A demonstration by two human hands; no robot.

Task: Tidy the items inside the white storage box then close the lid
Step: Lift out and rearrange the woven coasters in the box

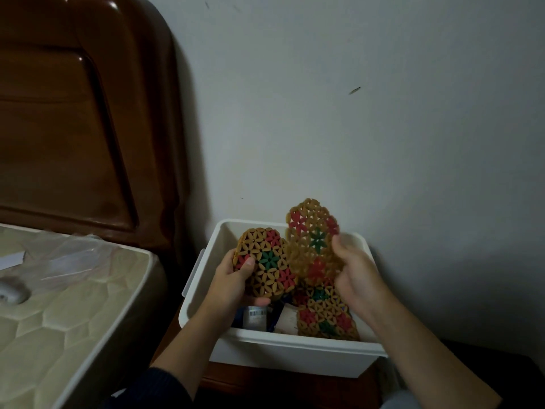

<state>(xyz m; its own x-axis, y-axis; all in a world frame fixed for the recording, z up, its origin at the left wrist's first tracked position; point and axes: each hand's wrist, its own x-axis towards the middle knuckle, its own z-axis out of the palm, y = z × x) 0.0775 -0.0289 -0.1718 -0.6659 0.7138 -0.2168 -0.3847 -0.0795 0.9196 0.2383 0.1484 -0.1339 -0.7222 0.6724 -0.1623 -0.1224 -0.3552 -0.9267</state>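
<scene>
The left hand (236,286) grips a round woven mat (265,265) over the open white storage box (283,346). The right hand (354,278) pinches a longer woven mat (312,240), its long axis toward 12 o'clock, above a third mat (327,317), probably leaning at the box's 3 o'clock wall.

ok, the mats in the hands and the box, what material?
Mats: left hand's mat and right hand's mat look like small wooden or bamboo beads linked into flower openwork, matte tan with red and green dyed patches. Storage box: likely moulded plastic, smooth white, rounded rim.
</scene>
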